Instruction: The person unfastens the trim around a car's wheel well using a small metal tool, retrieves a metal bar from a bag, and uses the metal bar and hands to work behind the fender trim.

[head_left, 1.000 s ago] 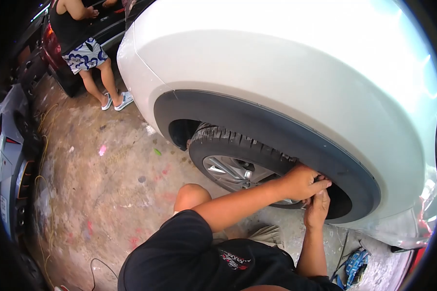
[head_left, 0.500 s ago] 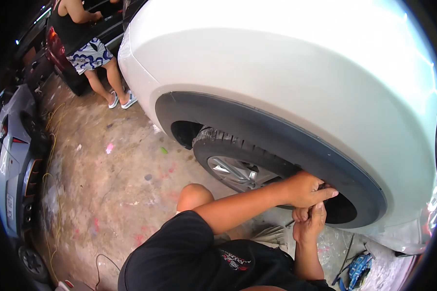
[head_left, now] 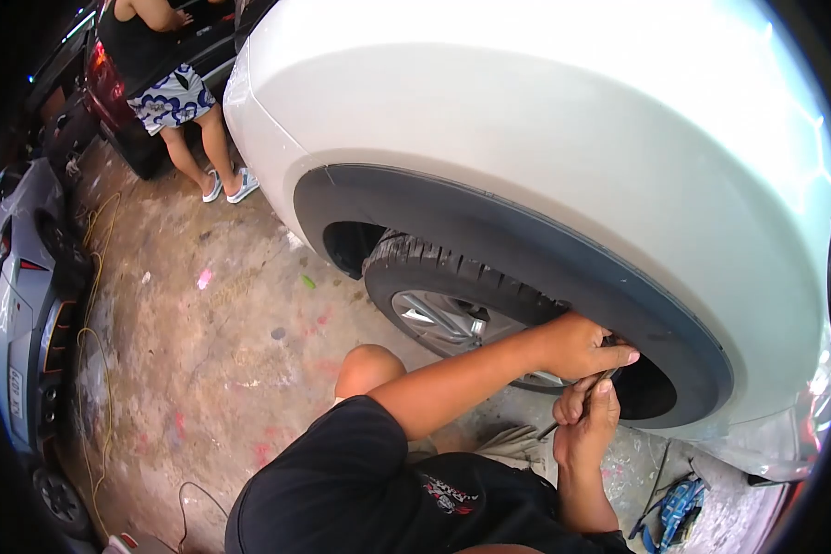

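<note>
My left hand (head_left: 577, 347) reaches to the lower lip of the dark wheel arch trim (head_left: 563, 254). Its thumb points right and its fingers curl in; what they grip is hidden at the trim edge. Just below, my right hand (head_left: 589, 414) is closed around a thin dark rod (head_left: 547, 431). One end of this rod sticks out on the left of the fist, and the other runs up to beneath my left thumb. Behind my left forearm is the tire (head_left: 434, 268) with its silver wheel rim (head_left: 448, 319).
The white car body (head_left: 545, 111) curves above the arch. A person (head_left: 171, 97) in patterned shorts stands at another car. A grey car (head_left: 28, 295) sits at far left, with a yellow cord (head_left: 83, 369) along the floor. A blue patterned item (head_left: 681, 508) lies lower right.
My right hand has shifted slightly down, and more of the rod shows now. My left hand has moved a little up and left. The view has shifted slightly.
</note>
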{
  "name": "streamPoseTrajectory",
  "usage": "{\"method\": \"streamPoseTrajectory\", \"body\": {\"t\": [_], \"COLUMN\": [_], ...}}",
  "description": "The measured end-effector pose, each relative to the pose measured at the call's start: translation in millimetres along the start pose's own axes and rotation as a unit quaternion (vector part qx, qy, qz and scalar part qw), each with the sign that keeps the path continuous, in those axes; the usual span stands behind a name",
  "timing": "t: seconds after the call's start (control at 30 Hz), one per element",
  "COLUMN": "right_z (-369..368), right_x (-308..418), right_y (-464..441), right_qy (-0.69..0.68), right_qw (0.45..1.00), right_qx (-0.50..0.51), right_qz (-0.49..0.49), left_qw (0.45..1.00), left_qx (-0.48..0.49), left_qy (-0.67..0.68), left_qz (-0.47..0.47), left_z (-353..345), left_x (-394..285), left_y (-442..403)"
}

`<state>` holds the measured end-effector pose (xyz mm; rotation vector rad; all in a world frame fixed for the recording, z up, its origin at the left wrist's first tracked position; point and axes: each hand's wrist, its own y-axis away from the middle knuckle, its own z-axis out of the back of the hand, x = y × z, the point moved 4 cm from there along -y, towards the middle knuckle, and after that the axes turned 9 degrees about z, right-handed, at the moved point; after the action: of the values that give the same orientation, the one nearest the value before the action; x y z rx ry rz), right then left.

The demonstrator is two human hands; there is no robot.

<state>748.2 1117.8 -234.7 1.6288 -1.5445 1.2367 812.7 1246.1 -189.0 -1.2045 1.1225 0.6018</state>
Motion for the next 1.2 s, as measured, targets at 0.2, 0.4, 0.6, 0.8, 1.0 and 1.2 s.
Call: {"method": "streamPoseTrajectory", "body": {"t": [0.2,0.4,0.6,0.8,1.0,1.2], "right_z": [-18.1,-29.3,-22.3,-7.6,30.3,9.6], "right_x": [25.0,44.7,38.6,-1.6,-31.0,-22.6], "right_y": [12.5,18.7,8.6,0.3,46.1,54.1], "right_qy": [-0.095,-0.191,-0.201,-0.184,0.047,0.003], "right_qw": [0.988,0.957,0.960,0.979,0.988,0.993], "right_qx": [-0.012,-0.025,-0.026,0.023,0.123,0.053], "right_qz": [-0.122,-0.219,-0.193,-0.081,-0.084,-0.102], "left_qw": [0.998,0.974,0.965,0.981,0.974,0.941], "left_qx": [0.018,0.033,0.003,-0.065,-0.028,0.106], "left_qy": [-0.011,0.081,-0.017,-0.084,-0.119,-0.203], "left_qz": [0.062,0.210,0.263,0.163,0.190,0.250], "left_z": [-0.2,-8.9,-14.6,-17.7,-20.7,-32.3], "left_x": [-2.1,-5.8,2.7,-6.6,-10.5,-1.5], "left_y": [0.8,3.5,-9.1,-19.2,-25.1,12.3]}}
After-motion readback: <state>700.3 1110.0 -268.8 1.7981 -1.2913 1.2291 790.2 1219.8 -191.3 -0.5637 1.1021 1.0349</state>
